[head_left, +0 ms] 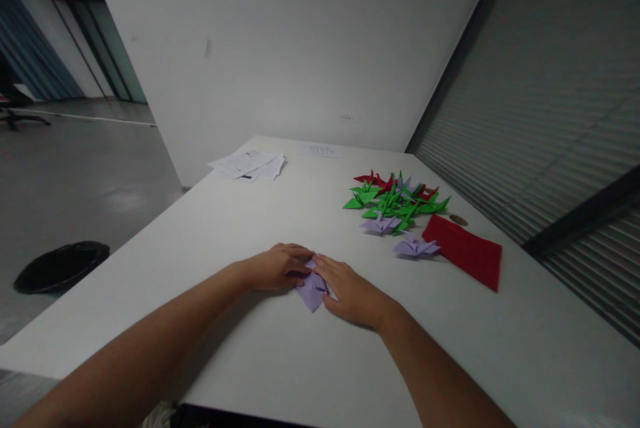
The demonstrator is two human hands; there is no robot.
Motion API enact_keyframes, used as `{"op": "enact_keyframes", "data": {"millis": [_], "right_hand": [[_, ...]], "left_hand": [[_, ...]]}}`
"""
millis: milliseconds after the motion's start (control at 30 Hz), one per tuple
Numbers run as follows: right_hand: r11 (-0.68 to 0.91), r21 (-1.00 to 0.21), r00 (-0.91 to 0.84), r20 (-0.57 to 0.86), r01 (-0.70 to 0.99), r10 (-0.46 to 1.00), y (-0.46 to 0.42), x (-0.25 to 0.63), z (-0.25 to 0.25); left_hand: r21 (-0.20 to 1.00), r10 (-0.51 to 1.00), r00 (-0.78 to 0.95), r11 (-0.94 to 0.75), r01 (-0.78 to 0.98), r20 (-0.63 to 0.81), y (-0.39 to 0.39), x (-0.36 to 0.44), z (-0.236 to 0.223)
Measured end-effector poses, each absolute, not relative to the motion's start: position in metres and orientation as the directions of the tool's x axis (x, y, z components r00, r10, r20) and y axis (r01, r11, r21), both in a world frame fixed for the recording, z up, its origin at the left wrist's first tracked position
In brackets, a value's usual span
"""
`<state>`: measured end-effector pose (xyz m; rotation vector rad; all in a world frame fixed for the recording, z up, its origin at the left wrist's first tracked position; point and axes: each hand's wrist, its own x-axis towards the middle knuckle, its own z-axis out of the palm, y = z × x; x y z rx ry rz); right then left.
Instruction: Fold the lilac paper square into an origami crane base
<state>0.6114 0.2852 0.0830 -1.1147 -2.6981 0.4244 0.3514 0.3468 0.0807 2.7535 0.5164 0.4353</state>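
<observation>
Under left grip and right grip, both loosely open, purple paper lies pressed.

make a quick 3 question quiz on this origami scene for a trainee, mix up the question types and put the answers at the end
1. Multiple choice: what colour is the folded paper that the left hand and right hand are touching?
a) green
b) lilac
c) red

2. True or false: the flat red paper lies to the right of both hands.

3. Fill in the blank: the black-lined bin is beyond the ______ edge of the table.

Key: 1. b; 2. true; 3. left
</observation>
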Motion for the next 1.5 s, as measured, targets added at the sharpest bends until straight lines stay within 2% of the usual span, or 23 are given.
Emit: {"op": "enact_keyframes", "data": {"millis": [200, 367, 567, 867, 1100, 1233, 1500], "right_hand": [[0.679, -0.315, -0.697, 0.073, 0.663, 0.714, 0.283, 0.609, 0.086], [0.690, -0.294, -0.708, 0.056, 0.662, 0.704, 0.282, 0.608, 0.090], [0.696, -0.270, -0.716, 0.030, 0.666, 0.697, 0.281, 0.607, 0.091], [0.698, -0.306, -0.720, 0.054, 0.648, 0.692, 0.279, 0.608, 0.093], [0.718, -0.342, -0.750, 0.052, 0.606, 0.659, 0.276, 0.609, 0.096], [0.707, -0.343, -0.743, 0.038, 0.618, 0.668, 0.276, 0.607, 0.099], [0.707, -0.366, -0.741, 0.065, 0.606, 0.669, 0.278, 0.608, 0.094]], "left_hand": [[0.264, 0.430, 0.891, -0.885, 0.384, 0.144, 0.340, 0.353, 0.088], [0.211, 0.459, 0.874, -0.881, 0.424, 0.161, 0.337, 0.349, 0.087], [0.208, 0.425, 0.875, -0.901, 0.382, 0.233, 0.338, 0.348, 0.084], [0.239, 0.423, 0.887, -0.895, 0.377, 0.184, 0.339, 0.350, 0.087], [0.202, 0.453, 0.873, -0.886, 0.418, 0.182, 0.336, 0.348, 0.088], [0.205, 0.413, 0.891, -0.904, 0.375, 0.187, 0.340, 0.348, 0.085], [0.278, 0.382, 0.909, -0.903, 0.328, 0.169, 0.346, 0.351, 0.087]]}}
